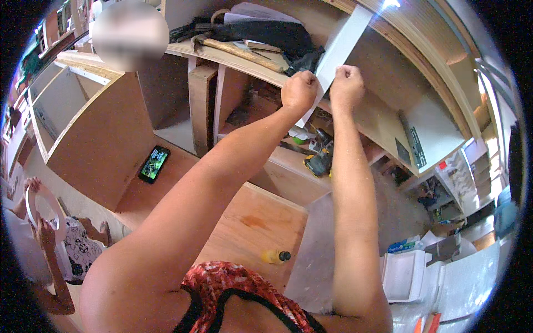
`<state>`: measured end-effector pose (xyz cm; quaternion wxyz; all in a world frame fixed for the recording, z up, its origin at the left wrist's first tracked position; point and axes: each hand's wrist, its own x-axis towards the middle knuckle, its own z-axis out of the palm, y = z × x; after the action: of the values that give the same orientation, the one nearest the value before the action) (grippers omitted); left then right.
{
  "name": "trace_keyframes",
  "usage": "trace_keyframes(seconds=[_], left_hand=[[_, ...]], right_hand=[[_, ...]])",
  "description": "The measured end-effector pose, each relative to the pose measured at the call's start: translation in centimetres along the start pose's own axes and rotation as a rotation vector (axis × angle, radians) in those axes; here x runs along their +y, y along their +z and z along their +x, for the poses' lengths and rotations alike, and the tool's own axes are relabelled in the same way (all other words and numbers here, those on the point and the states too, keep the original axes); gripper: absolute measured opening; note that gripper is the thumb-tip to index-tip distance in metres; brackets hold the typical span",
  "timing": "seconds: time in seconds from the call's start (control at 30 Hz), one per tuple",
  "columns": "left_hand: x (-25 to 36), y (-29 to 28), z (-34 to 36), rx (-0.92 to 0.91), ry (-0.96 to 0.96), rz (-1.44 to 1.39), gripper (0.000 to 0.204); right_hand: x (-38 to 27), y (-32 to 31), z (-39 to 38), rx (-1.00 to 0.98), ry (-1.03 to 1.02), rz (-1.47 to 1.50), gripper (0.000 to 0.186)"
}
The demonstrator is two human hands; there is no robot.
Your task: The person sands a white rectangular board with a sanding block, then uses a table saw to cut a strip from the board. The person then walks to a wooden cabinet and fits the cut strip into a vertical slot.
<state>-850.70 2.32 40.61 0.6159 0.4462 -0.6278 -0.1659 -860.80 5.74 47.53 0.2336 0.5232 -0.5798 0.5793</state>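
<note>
Both my arms reach up to a white-edged upright panel point(345, 41) of a wooden cabinet. Left of that edge, my left hand point(300, 91) is closed into a fist, its knuckles up. On the right side, my right hand point(347, 89) is closed too, fingertips curled in near the edge. Whatever lies inside either hand is hidden. A black cloth or bag point(272, 38) lies on the cabinet top beside my left hand, with a wooden-handled hammer point(239, 54) in front of it. Below my hands, a yellow-and-black cordless drill point(318, 162) rests in the cabinet.
A phone point(154, 164) with a lit screen and a small yellow bottle point(276, 256) are on wooden boards below. At left, a seated person holds a white ring point(45, 208). A curved wooden cabinet point(100, 139) stands there. White foam pieces point(405, 275) lie at lower right.
</note>
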Motion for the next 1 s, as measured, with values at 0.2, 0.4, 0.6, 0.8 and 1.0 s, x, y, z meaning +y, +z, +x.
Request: trace_keyframes(seconds=[0.2, 0.4, 0.6, 0.8, 1.0], left_hand=[[0.0, 0.2, 0.0, -0.063, -0.039, -0.061, 0.019], [0.5, -0.5, 0.0, -0.081, -0.071, -0.123, 0.018], [0.6, -0.2, 0.2, -0.057, -0.030, -0.113, 0.018], [-1.0, -0.9, 1.4, 0.012, 0.064, -0.026, 0.016], [2.9, 3.5, -1.4, -0.176, -0.001, -0.164, 0.012]], right_hand=[[1.8, 1.1, -4.9, -0.024, 0.156, 0.003, 0.016], [1.6, 1.4, -7.8, -0.020, 0.244, -0.121, 0.017], [2.2, 1.4, -8.1, -0.025, 0.181, -0.195, 0.015], [2.0, 3.1, -8.8, -0.108, 0.201, -0.154, 0.028], [6.5, 1.1, -7.1, -0.278, 0.182, -0.100, 0.029]])
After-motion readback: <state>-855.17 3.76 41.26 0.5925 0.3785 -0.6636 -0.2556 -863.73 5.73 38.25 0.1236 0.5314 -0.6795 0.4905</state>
